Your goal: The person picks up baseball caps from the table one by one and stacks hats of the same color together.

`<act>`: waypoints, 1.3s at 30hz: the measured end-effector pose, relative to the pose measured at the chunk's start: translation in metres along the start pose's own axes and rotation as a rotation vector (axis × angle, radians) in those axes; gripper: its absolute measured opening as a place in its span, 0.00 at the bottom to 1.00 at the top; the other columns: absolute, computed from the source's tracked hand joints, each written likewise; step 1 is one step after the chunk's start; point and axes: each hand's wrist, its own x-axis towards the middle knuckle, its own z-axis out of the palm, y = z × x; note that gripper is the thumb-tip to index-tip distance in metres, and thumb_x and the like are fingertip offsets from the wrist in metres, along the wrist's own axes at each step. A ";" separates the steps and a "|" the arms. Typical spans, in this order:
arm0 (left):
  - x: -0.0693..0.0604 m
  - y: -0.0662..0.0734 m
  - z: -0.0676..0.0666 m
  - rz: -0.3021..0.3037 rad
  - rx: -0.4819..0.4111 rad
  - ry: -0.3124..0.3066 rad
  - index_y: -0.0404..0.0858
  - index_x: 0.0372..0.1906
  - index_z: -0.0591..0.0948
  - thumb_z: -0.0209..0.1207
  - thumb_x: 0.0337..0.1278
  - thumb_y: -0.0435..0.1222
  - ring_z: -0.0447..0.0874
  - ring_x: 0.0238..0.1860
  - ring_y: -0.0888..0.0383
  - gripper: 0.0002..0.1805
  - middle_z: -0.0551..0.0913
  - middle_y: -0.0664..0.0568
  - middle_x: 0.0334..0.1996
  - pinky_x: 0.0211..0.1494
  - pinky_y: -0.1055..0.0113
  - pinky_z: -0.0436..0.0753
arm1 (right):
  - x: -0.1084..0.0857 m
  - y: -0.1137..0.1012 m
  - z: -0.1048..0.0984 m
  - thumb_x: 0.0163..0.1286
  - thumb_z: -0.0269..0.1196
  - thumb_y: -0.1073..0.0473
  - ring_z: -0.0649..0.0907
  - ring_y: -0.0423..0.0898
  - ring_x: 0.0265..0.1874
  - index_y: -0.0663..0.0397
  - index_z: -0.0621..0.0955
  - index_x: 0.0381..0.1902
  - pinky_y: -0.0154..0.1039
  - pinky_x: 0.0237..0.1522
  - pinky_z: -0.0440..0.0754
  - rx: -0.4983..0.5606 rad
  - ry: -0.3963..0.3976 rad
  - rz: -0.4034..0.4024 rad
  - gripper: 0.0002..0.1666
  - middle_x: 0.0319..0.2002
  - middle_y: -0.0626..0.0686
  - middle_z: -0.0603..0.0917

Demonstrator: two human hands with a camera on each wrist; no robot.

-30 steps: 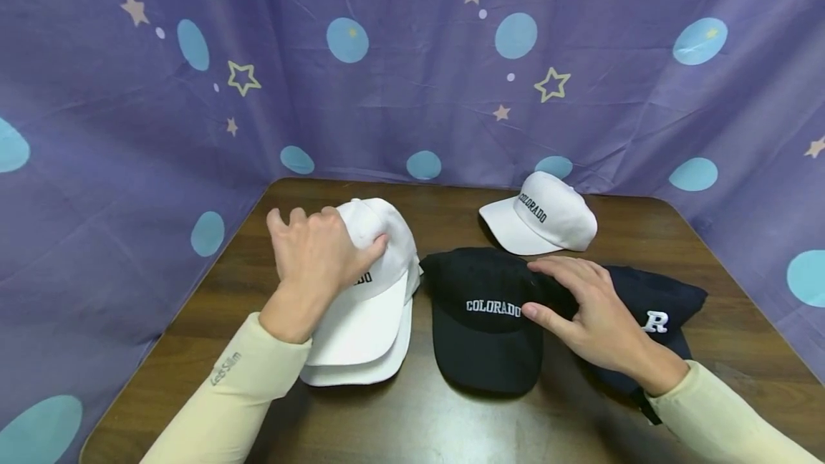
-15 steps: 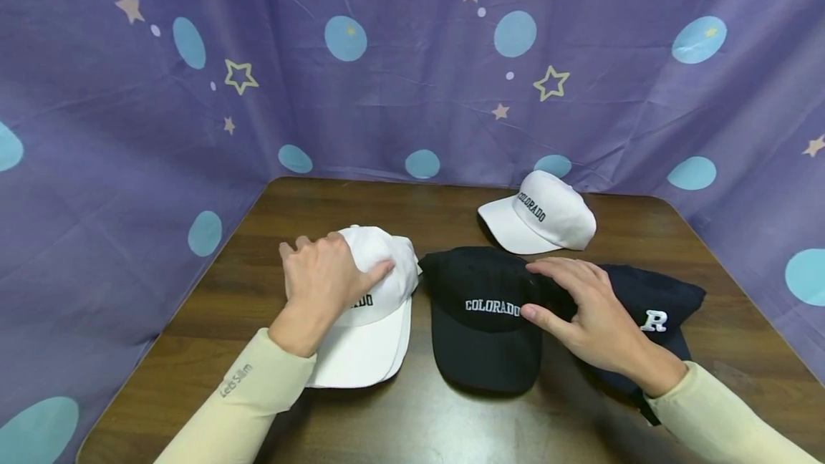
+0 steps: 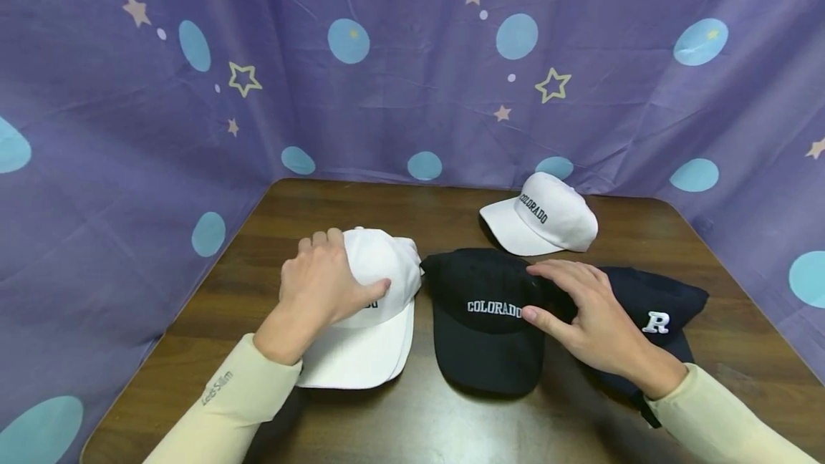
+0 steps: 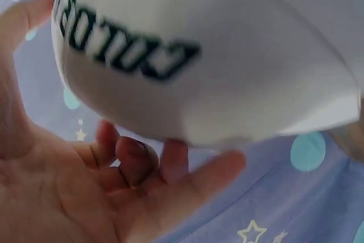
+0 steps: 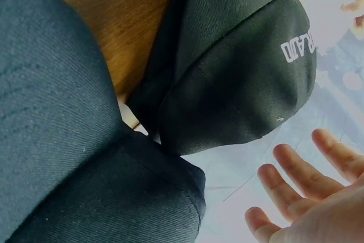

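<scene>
My left hand point(image 3: 316, 278) is at the crown of a white cap point(image 3: 351, 360) with dark lettering, which sits over another white cap. In the left wrist view, loosely bent fingers touch or lie close to the edge of the white crown; the thumb tip is by the lettering. Between my right hand point(image 3: 593, 313) and the middle of the table is a black cap point(image 3: 486, 356) marked COLORADO. The right fingers are spread and relaxed beside its crown, apart from it in the right wrist view. A navy cap point(image 3: 657, 292) with a white R lies partly behind the right hand.
Another white COLORADO cap point(image 3: 557, 217) stands at the back right, brim to the left. Everything rests on a brown wooden table point(image 3: 445, 417). A purple curtain point(image 3: 412, 56) with blue dots and stars hangs behind and at the sides.
My left hand has lowered the white cap onto the one beneath, so their brims nearly align. It has since shifted slightly left against the cap. The right hand has stayed in place.
</scene>
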 end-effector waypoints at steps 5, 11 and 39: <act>-0.002 -0.006 -0.002 0.064 -0.035 -0.034 0.30 0.62 0.68 0.74 0.26 0.71 0.72 0.50 0.37 0.63 0.71 0.34 0.51 0.33 0.42 0.83 | 0.001 0.000 0.000 0.62 0.76 0.50 0.73 0.53 0.65 0.51 0.80 0.63 0.61 0.64 0.60 -0.001 0.001 -0.004 0.33 0.61 0.50 0.81; -0.002 -0.008 0.006 0.095 -0.007 -0.056 0.35 0.73 0.66 0.73 0.29 0.71 0.70 0.53 0.33 0.66 0.71 0.31 0.57 0.34 0.41 0.84 | 0.001 0.000 0.000 0.62 0.76 0.50 0.73 0.53 0.65 0.51 0.80 0.63 0.62 0.64 0.60 -0.002 -0.001 -0.003 0.34 0.62 0.49 0.80; 0.000 -0.005 0.026 0.105 0.029 -0.039 0.33 0.72 0.67 0.76 0.24 0.70 0.71 0.51 0.33 0.68 0.73 0.31 0.55 0.36 0.43 0.85 | 0.001 -0.002 0.000 0.62 0.76 0.49 0.73 0.53 0.65 0.49 0.80 0.64 0.61 0.65 0.60 -0.016 -0.016 -0.002 0.33 0.61 0.48 0.81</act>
